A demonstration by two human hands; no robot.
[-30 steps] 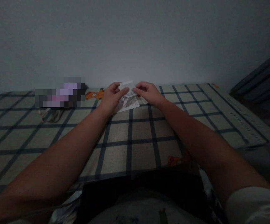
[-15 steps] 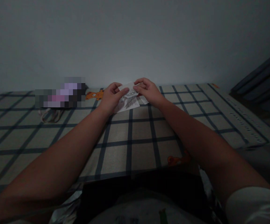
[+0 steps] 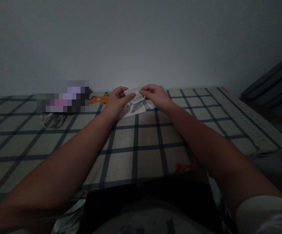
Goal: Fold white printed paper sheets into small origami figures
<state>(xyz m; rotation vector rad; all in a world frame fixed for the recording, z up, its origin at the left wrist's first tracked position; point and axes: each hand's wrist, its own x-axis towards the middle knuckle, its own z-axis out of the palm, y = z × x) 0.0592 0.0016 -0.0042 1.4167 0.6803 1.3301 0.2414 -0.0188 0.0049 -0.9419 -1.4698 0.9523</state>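
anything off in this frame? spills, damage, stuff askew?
Nothing stands out. The left hand and right hand pinch a small printed slip between them. A creased printed sheet lies beneath it on the checked cloth. No spill or tear shows, though the light is dim.

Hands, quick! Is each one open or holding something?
Left hand: shut, pinching the small printed paper.
Right hand: shut, pinching the same paper's other end.
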